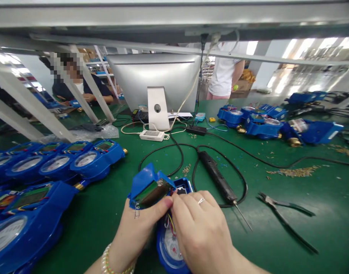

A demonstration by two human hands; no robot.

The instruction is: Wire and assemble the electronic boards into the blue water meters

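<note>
Water meter (162, 247): left hand (144, 219) clamped on display housing (145, 180) above it; right hand (201, 224) half-curled over it, can't tell grip; electric screwdriver (215, 175) right of it.

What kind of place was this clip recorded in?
Probably a factory assembly workshop for meters. At the left, blue dial meters stand in a row on a green workbench; a corded power screwdriver lies further right, with scattered piles of small screw-like pieces.
</note>
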